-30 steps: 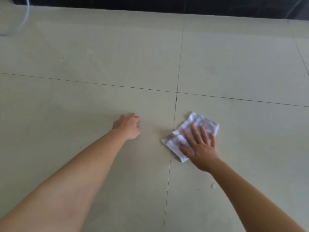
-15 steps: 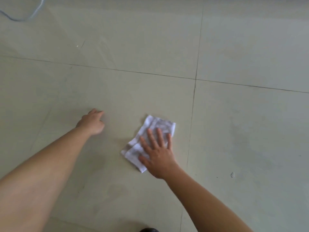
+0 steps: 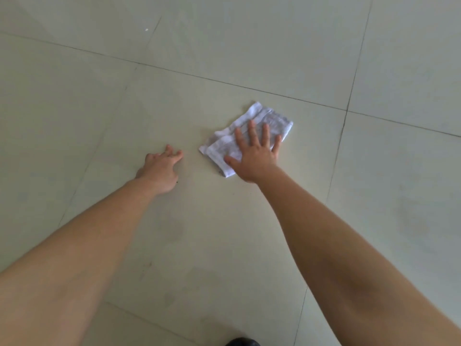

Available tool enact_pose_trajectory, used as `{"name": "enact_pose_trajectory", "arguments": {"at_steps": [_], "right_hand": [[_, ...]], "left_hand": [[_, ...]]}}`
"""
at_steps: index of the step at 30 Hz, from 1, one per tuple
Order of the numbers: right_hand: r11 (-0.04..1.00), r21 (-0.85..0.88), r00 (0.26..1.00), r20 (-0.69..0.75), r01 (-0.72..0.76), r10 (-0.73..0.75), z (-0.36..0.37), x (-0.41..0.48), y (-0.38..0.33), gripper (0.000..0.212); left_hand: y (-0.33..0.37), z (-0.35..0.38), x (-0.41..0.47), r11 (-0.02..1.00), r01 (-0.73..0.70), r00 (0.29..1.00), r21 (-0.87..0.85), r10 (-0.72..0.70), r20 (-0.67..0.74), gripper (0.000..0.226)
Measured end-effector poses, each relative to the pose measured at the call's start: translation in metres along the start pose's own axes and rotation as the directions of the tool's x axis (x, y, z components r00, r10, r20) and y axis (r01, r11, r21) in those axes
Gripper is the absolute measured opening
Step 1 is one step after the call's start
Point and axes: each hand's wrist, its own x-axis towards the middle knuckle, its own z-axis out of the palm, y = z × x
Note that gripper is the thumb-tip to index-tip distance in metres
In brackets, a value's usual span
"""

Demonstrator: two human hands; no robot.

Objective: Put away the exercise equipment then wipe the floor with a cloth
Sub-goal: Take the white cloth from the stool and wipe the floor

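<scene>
- A folded white cloth point(image 3: 252, 132) is pressed flat on the tiled floor point(image 3: 249, 58) by the right hand point(image 3: 253, 154), fingers spread wide on top, not gripped.
- The left hand point(image 3: 161, 171) is propped on the floor just beside it, fingers loosely curled, nothing held.
- A tile seam point(image 3: 346, 96) is seen near the cloth.

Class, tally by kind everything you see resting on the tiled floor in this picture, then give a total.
Bare hands: 2, the left hand and the right hand
Folded white cloths: 1, the white cloth under the right palm
Small white specks: 1, the white speck
Total: 4
</scene>
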Motion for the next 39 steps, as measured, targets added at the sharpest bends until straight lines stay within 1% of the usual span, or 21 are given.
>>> {"name": "enact_pose_trajectory", "arguments": {"at_steps": [3, 6, 8, 10, 12, 13, 15, 16, 17, 19, 20, 22, 25, 26, 28, 29, 31, 33, 35, 37, 39], "right_hand": [[0.999, 0.014, 0.997, -0.064, 0.043, -0.042, 0.019, -0.03, -0.009, 0.078], [0.996, -0.022, 0.993, -0.068, 0.092, -0.093, 0.041, -0.071, -0.005, 0.077], [0.993, -0.047, 0.99, -0.081, 0.108, -0.112, 0.052, -0.1, 0.009, 0.076], [0.993, -0.044, 0.99, -0.086, 0.11, -0.114, 0.063, -0.127, 0.035, 0.075], [0.998, -0.006, 0.991, -0.114, 0.068, -0.068, 0.077, -0.161, 0.074, 0.076], [1.0, 0.014, 0.99, -0.138, 0.02, -0.018, 0.084, -0.179, 0.097, 0.076], [0.993, 0.043, 0.984, -0.137, -0.109, 0.114, 0.093, -0.218, 0.155, 0.079], [0.983, 0.048, 0.976, -0.114, -0.178, 0.183, 0.096, -0.239, 0.185, 0.08], [0.968, 0.054, 0.964, -0.09, -0.247, 0.251, 0.097, -0.261, 0.213, 0.081], [0.917, 0.069, 0.915, -0.07, -0.393, 0.397, 0.097, -0.302, 0.264, 0.087], [0.881, 0.086, 0.88, -0.064, -0.464, 0.47, 0.097, -0.32, 0.288, 0.09], [0.785, 0.163, 0.791, -0.04, -0.598, 0.611, 0.095, -0.346, 0.324, 0.093], [0.61, 0.299, 0.652, 0.058, -0.734, 0.756, 0.09, -0.363, 0.348, 0.084], [0.578, 0.329, 0.628, 0.063, -0.747, 0.775, 0.091, -0.362, 0.346, 0.083], [0.541, 0.383, 0.602, 0.052, -0.749, 0.797, 0.094, -0.357, 0.328, 0.081], [0.548, 0.398, 0.612, 0.044, -0.736, 0.79, 0.1, -0.353, 0.31, 0.081], [0.643, 0.392, 0.687, -0.038, -0.657, 0.725, 0.117, -0.345, 0.261, 0.079], [0.778, 0.349, 0.795, -0.132, -0.521, 0.592, 0.13, -0.336, 0.207, 0.079], [0.89, 0.272, 0.889, -0.181, -0.367, 0.421, 0.137, -0.329, 0.159, 0.079], [0.952, 0.203, 0.952, -0.159, -0.228, 0.262, 0.137, -0.329, 0.137, 0.079], [0.979, 0.183, 0.97, -0.206, -0.093, 0.131, 0.14, -0.331, 0.155, 0.078]], "left_hand": [[-0.001, -0.005, -0.001, 0.999, 0.022, 1.0, 0.031, -0.022, -0.004, 0.069], [-0.001, -0.007, 0.0, 0.999, 0.033, 0.999, 0.026, -0.034, 0.001, 0.067], [0.001, -0.011, 0.003, 0.999, 0.044, 0.999, 0.01, -0.043, -0.006, 0.064], [0.005, -0.015, 0.006, 0.998, 0.05, 0.999, 0.048, -0.051, 0.012, 0.059], [0.014, -0.013, 0.006, 0.991, 0.078, 0.996, 0.106, -0.081, 0.024, 0.05], [0.021, -0.01, 0.002, 0.985, 0.109, 0.994, 0.131, -0.111, 0.008, 0.046], [0.048, -0.003, -0.009, 0.969, 0.18, 0.984, 0.17, -0.18, -0.021, 0.043], [0.066, 0.001, -0.014, 0.969, 0.181, 0.984, 0.166, -0.179, -0.025, 0.044], [0.087, 0.004, -0.021, 0.978, 0.135, 0.991, 0.159, -0.132, -0.031, 0.044], [0.138, 0.006, -0.037, 0.991, -0.051, 0.998, 0.122, 0.053, -0.016, 0.046], [0.165, 0.002, -0.045, 0.983, -0.152, 0.988, 0.103, 0.153, -0.001, 0.049], [0.217, -0.014, -0.059, 0.938, -0.333, 0.943, 0.099, 0.332, 0.022, 0.053], [0.287, -0.044, -0.083, 0.835, -0.53, 0.847, 0.147, 0.53, 0.038, 0.054], [0.306, -0.053, -0.089, 0.803, -0.573, 0.817, 0.164, 0.575, 0.039, 0.054], [0.339, -0.064, -0.098, 0.766, -0.613, 0.786, 0.195, 0.617, 0.049, 0.053], [0.352, -0.064, -0.101, 0.759, -0.619, 0.781, 0.204, 0.622, 0.057, 0.053], [0.372, -0.052, -0.105, 0.758, -0.621, 0.78, 0.197, 0.623, 0.064, 0.053], [0.382, -0.029, -0.106, 0.76, -0.623, 0.78, 0.184, 0.62, 0.079, 0.053], [0.383, -0.002, -0.109, 0.755, -0.63, 0.777, 0.182, 0.613, 0.145, 0.054], [0.38, 0.022, -0.112, 0.751, -0.633, 0.773, 0.187, 0.602, 0.2, 0.056], [0.375, 0.036, -0.114, 0.758, -0.619, 0.785, 0.206, 0.591, 0.186, 0.059]]}}
